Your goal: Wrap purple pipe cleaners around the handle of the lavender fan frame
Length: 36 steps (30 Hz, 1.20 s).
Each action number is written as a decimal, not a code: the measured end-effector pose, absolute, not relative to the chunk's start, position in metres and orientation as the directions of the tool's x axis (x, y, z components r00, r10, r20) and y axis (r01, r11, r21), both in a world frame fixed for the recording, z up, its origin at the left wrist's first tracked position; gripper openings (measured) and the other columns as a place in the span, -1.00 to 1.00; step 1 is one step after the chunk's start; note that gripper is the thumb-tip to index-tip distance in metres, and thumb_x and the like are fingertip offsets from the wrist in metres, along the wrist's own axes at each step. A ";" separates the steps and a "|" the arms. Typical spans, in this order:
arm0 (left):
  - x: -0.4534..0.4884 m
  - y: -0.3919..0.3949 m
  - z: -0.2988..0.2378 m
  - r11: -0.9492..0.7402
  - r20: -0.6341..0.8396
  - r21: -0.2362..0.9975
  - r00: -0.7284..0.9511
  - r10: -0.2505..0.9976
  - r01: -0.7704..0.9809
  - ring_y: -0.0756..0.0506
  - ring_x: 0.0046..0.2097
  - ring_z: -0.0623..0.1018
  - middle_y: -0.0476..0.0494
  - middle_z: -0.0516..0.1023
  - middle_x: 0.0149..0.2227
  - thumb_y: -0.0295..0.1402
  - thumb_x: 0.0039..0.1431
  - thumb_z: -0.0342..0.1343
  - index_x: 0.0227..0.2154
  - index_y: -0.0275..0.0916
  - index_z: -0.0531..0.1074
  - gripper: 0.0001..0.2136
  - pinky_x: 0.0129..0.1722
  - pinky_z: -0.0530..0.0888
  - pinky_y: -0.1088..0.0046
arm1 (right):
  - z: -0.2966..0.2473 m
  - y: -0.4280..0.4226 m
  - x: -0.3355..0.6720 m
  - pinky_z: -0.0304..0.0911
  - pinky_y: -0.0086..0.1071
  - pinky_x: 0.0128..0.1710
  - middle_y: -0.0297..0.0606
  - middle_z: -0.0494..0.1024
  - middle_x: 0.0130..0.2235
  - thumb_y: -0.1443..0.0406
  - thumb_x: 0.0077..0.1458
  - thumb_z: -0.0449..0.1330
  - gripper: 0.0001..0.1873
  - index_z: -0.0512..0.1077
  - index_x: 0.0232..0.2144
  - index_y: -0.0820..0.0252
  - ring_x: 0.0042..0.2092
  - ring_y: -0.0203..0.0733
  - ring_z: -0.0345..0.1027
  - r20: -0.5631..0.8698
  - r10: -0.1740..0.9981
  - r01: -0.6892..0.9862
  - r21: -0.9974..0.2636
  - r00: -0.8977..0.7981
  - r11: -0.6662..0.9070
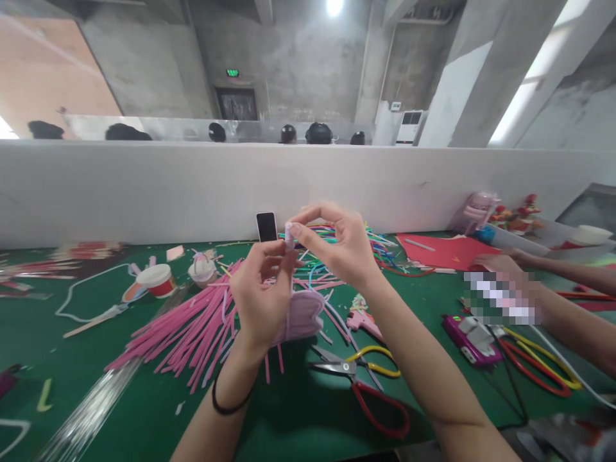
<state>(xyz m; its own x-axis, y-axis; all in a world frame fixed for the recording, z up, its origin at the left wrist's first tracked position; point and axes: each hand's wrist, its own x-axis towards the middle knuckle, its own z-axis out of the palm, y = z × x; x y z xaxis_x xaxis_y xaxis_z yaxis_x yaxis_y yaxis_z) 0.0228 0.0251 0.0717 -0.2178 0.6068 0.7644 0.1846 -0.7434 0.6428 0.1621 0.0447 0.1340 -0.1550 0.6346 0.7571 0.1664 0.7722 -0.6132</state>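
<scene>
A small pale-lilac roll (289, 237), apparently coiled pipe cleaner, is held upright in front of my face. My left hand (262, 295) pinches its lower part, and a dark band circles that wrist. The fingertips of my right hand (344, 247) are closed on its upper end. Just below the left fingers is a larger lilac piece (305, 314) with a scalloped edge; I cannot tell whether the left hand supports it. Under it, pink pipe cleaners (192, 321) lie spread to the left. Scissors (345, 367) with one yellow and one red handle lie open below the right forearm.
A pink glue gun (363, 322) lies beyond the scissors. At left are a paper cup (157, 281) and a bundle of clear sticks (91, 410). A purple power strip (471, 340), red sheets (443, 250) and another person's arms (563, 314) are at right. A white partition (144, 192) stands behind.
</scene>
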 end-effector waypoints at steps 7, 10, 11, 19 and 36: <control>0.025 0.019 0.076 -0.732 0.828 0.560 -0.269 0.491 0.388 0.02 -0.39 0.59 0.05 0.56 -0.42 -0.46 0.20 0.22 -0.32 -0.18 0.50 -0.95 -0.40 0.53 0.53 | 0.135 0.022 0.146 0.29 -0.22 -0.02 -0.28 0.62 -0.24 0.16 0.04 0.39 -0.79 0.50 -0.34 0.12 -0.15 -0.16 0.46 0.780 0.622 0.266 -0.585 -0.076 0.766; 0.026 0.020 0.076 -0.748 0.847 0.532 -0.262 0.463 0.398 0.03 -0.41 0.59 0.04 0.60 -0.39 -0.48 0.19 0.22 -0.30 -0.19 0.51 -0.94 -0.45 0.52 0.56 | 0.134 0.020 0.140 0.32 -0.23 -0.09 -0.29 0.63 -0.32 0.12 0.08 0.37 -0.78 0.51 -0.43 0.11 -0.23 -0.18 0.47 0.749 0.661 0.246 -0.651 0.051 0.718; 0.026 0.020 0.075 -0.759 0.847 0.531 -0.261 0.463 0.377 0.03 -0.40 0.60 0.02 0.62 -0.35 -0.48 0.20 0.21 -0.28 -0.20 0.51 -0.93 -0.45 0.52 0.57 | 0.134 0.020 0.138 0.32 -0.23 -0.09 -0.29 0.64 -0.33 0.14 0.11 0.36 -0.80 0.53 -0.44 0.10 -0.24 -0.19 0.48 0.748 0.660 0.241 -0.654 0.069 0.717; 0.023 0.015 0.077 -0.741 0.743 0.661 -0.236 0.626 0.116 0.00 -0.43 0.64 0.02 0.62 -0.38 -0.41 0.19 0.30 -0.27 -0.19 0.54 -0.93 -0.46 0.57 0.53 | 0.131 0.022 0.151 0.34 -0.23 -0.04 -0.28 0.68 -0.26 0.22 0.16 0.34 -0.90 0.59 -0.37 0.10 -0.17 -0.19 0.51 0.757 0.653 0.158 -0.643 -0.016 0.749; -0.008 0.023 0.090 -0.444 0.572 0.813 0.372 0.731 -0.376 0.05 -0.53 0.54 -0.01 0.58 -0.48 -0.40 0.23 0.27 -0.35 -0.25 0.59 -0.94 -0.50 0.51 0.58 | 0.132 0.054 0.174 0.27 -0.22 0.07 -0.41 0.63 -0.35 0.19 0.05 0.43 -0.92 0.63 -0.44 -0.01 -0.17 -0.23 0.45 0.749 0.566 -0.185 -0.645 -0.343 0.741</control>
